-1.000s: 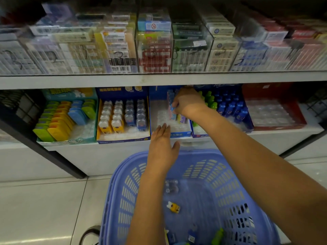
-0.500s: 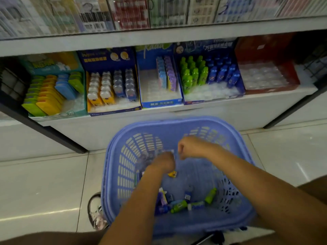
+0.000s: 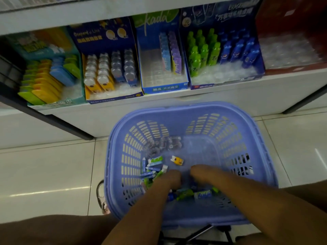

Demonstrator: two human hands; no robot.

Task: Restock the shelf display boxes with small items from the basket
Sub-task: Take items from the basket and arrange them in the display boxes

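Note:
A purple-blue plastic basket stands on the floor below the shelf. Loose small items lie in it: blue and green packets at the left, a little yellow eraser, clear blister pieces and more packets near me. My left hand reaches down among the packets, and its fingers are hidden. My right hand is beside it, low over the basket floor, with nothing visible in it. On the shelf, the blue Kada display box holds two short rows of blue and purple items.
Other display boxes line the shelf: a teal one, a dark blue one with yellow and blue erasers, one with green and blue bottle shapes, and a red one. Pale floor tiles surround the basket.
My right hand left the Kada box and came down into the basket. Both hands have moved deeper among the items, and my view has tilted downward.

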